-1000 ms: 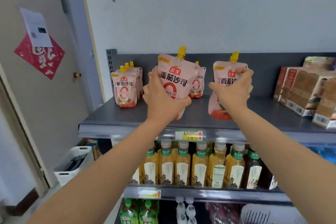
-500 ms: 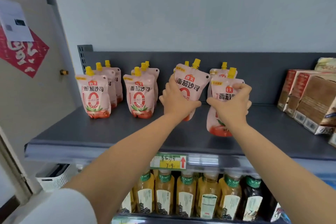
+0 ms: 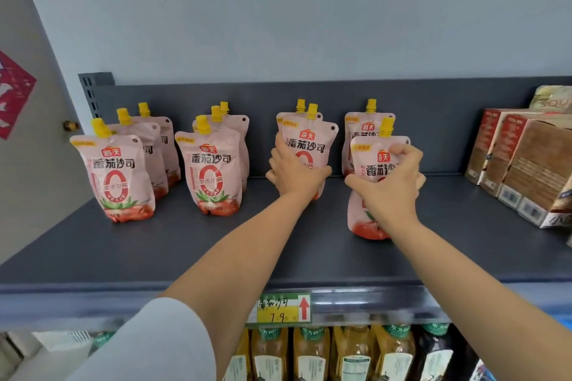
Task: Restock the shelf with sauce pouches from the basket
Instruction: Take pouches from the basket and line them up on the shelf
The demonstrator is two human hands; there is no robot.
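Observation:
Pink sauce pouches with yellow caps stand in rows on the dark grey shelf (image 3: pixel 130 250). My left hand (image 3: pixel 294 173) grips one pouch (image 3: pixel 312 142) upright in the third row, with another pouch right behind it. My right hand (image 3: pixel 390 185) grips a second pouch (image 3: pixel 376 158) in front of a standing pouch (image 3: pixel 365 124) in the fourth row; its base is on or just above the shelf. The two left rows, fronted by a pouch (image 3: pixel 116 176) and a pouch (image 3: pixel 213 173), stand untouched. The basket is out of view.
Brown cartons (image 3: pixel 526 161) fill the shelf's right end. A yellow price tag (image 3: pixel 280 308) sits on the shelf's front edge. Bottles of yellow drink (image 3: pixel 312 353) line the shelf below. A wall and a door with a red paper (image 3: pixel 12 93) are at the left.
Both hands have carried their pouches further back onto the shelf, toward the rows. The camera has come closer and higher, so more of the left rows shows.

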